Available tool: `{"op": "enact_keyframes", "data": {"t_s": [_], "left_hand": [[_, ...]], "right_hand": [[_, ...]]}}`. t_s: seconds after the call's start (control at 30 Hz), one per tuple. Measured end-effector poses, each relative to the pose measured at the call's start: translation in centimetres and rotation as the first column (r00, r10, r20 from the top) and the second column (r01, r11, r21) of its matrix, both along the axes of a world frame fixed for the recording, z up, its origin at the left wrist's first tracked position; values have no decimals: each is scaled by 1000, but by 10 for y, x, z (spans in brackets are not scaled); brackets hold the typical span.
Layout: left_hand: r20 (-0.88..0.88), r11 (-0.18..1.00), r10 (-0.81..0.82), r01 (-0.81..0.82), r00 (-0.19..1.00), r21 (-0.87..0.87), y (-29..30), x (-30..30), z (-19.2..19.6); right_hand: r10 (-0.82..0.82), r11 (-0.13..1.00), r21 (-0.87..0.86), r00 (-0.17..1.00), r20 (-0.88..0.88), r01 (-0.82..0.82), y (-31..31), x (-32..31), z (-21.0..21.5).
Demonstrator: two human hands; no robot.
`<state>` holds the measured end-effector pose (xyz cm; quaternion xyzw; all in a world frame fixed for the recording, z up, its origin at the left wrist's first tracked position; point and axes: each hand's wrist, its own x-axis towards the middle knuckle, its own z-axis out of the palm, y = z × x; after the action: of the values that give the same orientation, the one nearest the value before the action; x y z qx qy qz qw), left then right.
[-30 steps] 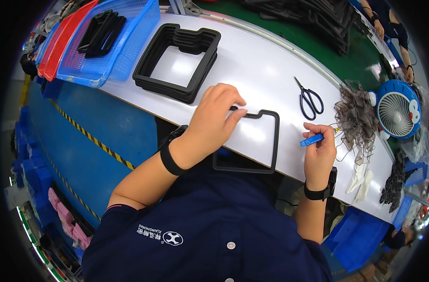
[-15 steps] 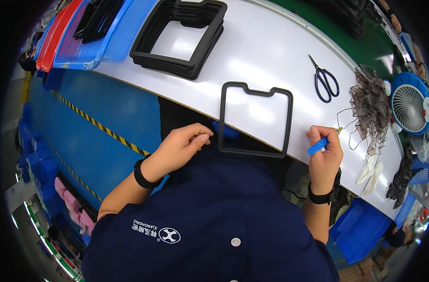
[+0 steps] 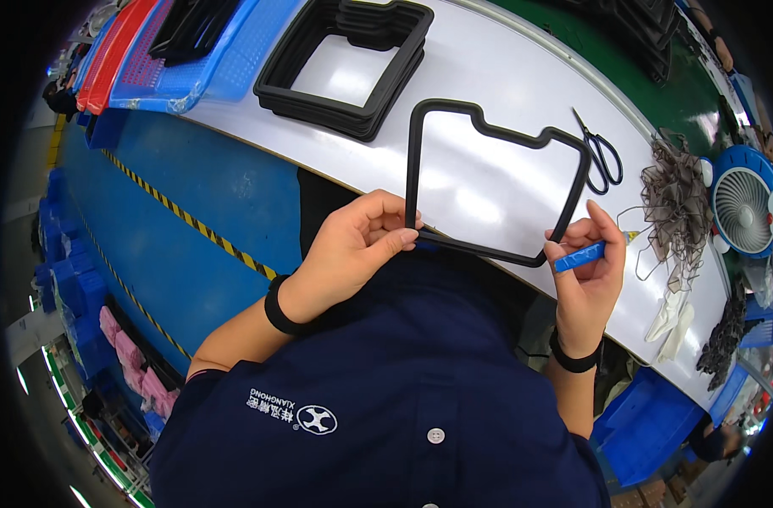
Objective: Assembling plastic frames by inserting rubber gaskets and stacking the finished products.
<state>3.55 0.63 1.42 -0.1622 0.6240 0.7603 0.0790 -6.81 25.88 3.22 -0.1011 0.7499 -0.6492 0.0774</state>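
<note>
You hold a black rubber gasket (image 3: 488,182) up over the white table (image 3: 522,76).
Your left hand (image 3: 352,250) pinches its seven-o'clock corner; your right hand (image 3: 585,271) grips its five-o'clock corner and a blue-handled tool (image 3: 579,256).

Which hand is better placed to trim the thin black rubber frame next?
Right, probably. The right hand already holds the small blue-handled tool at the thin black rubber frame's lower right corner, while the left hand pinches its lower left edge to steady it.
</note>
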Motion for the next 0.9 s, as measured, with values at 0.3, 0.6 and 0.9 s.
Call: {"op": "enact_keyframes", "data": {"t_s": [0.3,0.6,0.9], "left_hand": [[-421,963,62,-165,905,-213,-7,-9,1],[-539,828,236,-458,808,-324,-48,-10,34],[-607,341,268,-662,749,-667,-121,-56,47]], "right_hand": [[127,991,22,869,-479,-133,-1,-5,-7],[111,986,-102,979,-172,-130,-65,-19,29],[307,912,-324,943,129,-253,-175,-72,29]]}}
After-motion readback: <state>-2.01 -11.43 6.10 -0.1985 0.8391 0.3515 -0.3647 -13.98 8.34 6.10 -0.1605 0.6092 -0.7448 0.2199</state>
